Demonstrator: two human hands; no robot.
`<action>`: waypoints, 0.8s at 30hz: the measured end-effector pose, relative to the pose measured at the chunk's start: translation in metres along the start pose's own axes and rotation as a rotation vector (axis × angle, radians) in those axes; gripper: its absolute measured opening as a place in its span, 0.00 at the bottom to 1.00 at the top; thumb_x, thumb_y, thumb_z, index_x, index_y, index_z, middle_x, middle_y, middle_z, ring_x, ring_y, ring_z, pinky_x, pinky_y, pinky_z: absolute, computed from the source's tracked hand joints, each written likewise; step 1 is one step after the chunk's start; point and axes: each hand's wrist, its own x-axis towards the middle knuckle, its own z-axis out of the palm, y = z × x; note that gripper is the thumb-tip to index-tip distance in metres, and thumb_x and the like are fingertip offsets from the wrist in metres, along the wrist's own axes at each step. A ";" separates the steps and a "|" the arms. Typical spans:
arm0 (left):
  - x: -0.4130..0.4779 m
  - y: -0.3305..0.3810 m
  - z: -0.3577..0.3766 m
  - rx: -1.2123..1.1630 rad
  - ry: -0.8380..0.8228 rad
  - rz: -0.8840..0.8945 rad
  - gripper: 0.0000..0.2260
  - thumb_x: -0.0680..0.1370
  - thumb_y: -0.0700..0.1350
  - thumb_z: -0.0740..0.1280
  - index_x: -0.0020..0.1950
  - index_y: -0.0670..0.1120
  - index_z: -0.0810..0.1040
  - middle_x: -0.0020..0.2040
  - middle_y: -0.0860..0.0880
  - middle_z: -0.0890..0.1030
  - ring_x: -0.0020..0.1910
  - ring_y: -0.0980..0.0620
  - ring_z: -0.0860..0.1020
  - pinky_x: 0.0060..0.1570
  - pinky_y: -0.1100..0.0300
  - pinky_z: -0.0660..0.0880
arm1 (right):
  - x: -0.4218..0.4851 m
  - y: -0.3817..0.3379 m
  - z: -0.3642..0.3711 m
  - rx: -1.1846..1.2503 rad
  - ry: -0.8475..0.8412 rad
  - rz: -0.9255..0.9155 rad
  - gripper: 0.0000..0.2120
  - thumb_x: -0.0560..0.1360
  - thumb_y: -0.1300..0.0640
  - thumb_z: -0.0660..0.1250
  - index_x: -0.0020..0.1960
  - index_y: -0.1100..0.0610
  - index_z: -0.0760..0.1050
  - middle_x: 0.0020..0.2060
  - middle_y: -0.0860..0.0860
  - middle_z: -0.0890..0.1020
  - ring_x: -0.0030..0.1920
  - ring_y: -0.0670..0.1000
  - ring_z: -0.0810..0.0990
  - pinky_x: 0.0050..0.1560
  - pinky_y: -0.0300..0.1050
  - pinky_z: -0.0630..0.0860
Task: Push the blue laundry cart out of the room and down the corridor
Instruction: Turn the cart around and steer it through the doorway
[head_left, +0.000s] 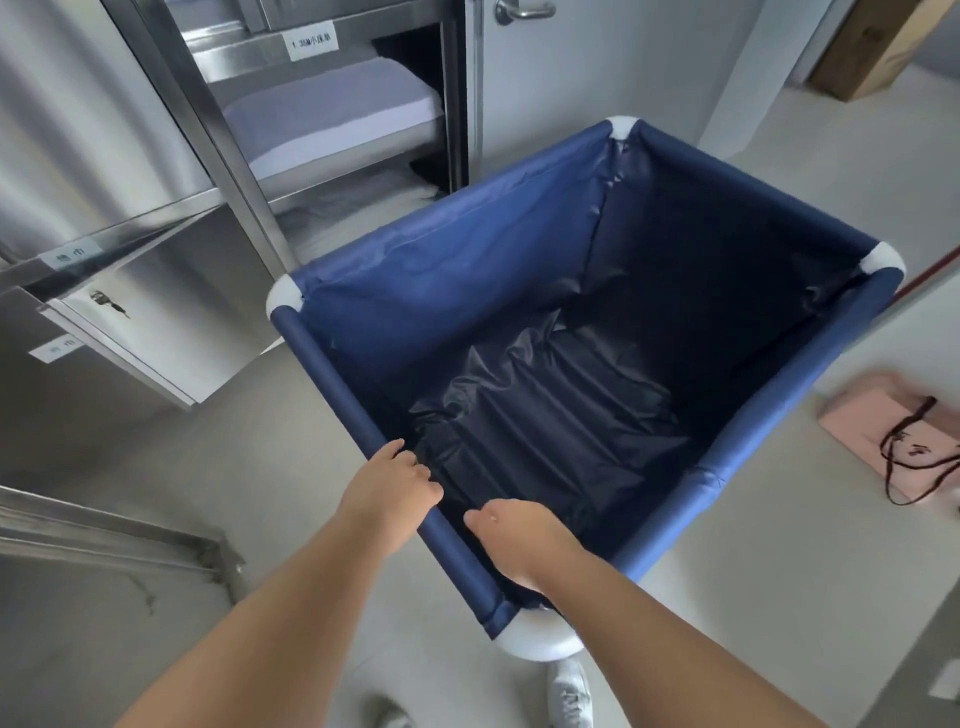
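Blue fabric laundry cart (467, 270) with white plastic corner joints stands on the pale grey floor (260, 467), its near rail running diagonally toward the person. Its dark liner holds nothing but creased fabric. Both hands are on that near rail. The left hand (395, 480) is curled over the padded blue tube about midway along it, fingers (423, 475) wrapped down the inner side, so it is closed around the rail. The right hand (511, 538) sits lower on the same rail, close to the nearest white corner, palm pressed over the tube with its fingers hidden inside the cart; how tightly it grips I cannot tell.

Beyond the cart's far left corner a stainless steel cabinet (156, 182) stands with its door open, folded white linen (332, 119) stacked on its shelves. A pink paper bag (893, 431) with dark cord handles lies on the floor just off the cart's right side. 2 white shoes (569, 693) show at the bottom edge.
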 end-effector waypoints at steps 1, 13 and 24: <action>0.000 0.000 -0.004 0.029 -0.022 0.019 0.14 0.78 0.41 0.67 0.63 0.51 0.77 0.58 0.50 0.81 0.62 0.45 0.74 0.76 0.51 0.58 | -0.004 -0.008 0.010 0.077 -0.037 -0.021 0.10 0.78 0.49 0.60 0.48 0.56 0.71 0.42 0.50 0.75 0.40 0.55 0.76 0.41 0.49 0.70; -0.016 0.052 -0.015 -0.087 -0.040 0.187 0.10 0.79 0.45 0.67 0.60 0.48 0.75 0.56 0.48 0.82 0.56 0.44 0.78 0.58 0.52 0.71 | -0.057 0.009 0.036 -0.209 -0.019 0.285 0.07 0.72 0.58 0.70 0.46 0.54 0.71 0.38 0.49 0.76 0.33 0.51 0.75 0.34 0.42 0.72; -0.017 0.101 -0.016 -0.084 -0.091 -0.305 0.12 0.78 0.49 0.67 0.61 0.53 0.76 0.57 0.51 0.81 0.67 0.45 0.71 0.76 0.37 0.47 | -0.085 0.161 0.010 -0.471 -0.418 0.436 0.05 0.63 0.62 0.70 0.37 0.57 0.76 0.36 0.52 0.78 0.33 0.55 0.78 0.41 0.46 0.76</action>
